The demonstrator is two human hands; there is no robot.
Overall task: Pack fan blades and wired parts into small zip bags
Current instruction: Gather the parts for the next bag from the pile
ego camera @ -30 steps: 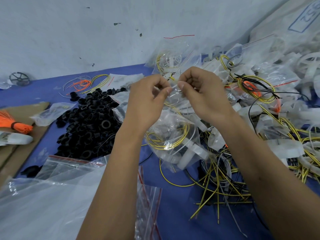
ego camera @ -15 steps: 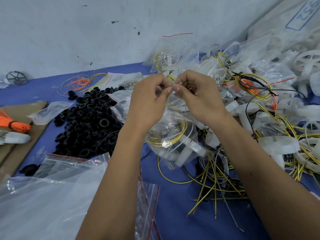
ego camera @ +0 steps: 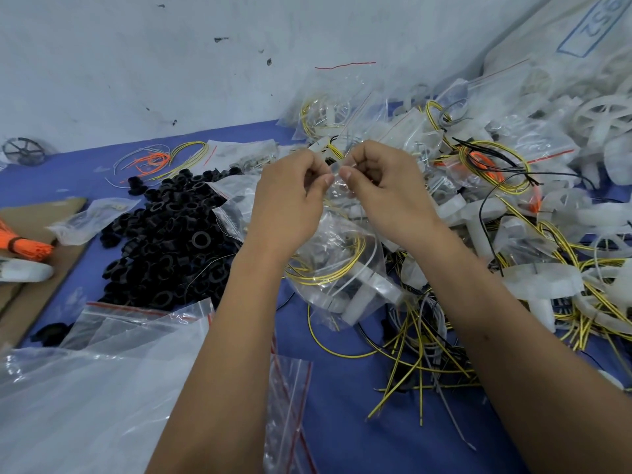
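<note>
head view: both hands' fingers (ego camera: 328,179) pinch a zip bag (ego camera: 338,268) over the cluttered blue table (ego camera: 342,422) by a grey wall (ego camera: 136,63).

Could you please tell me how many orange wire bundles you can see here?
3: one on the cardboard, one far-left, one right; more may be hidden.

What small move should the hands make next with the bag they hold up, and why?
Probably run the pinch along the top to seal it: the left hand and right hand both pinch the zip bag at its mouth, and it already holds yellow wire and a white part.
</note>
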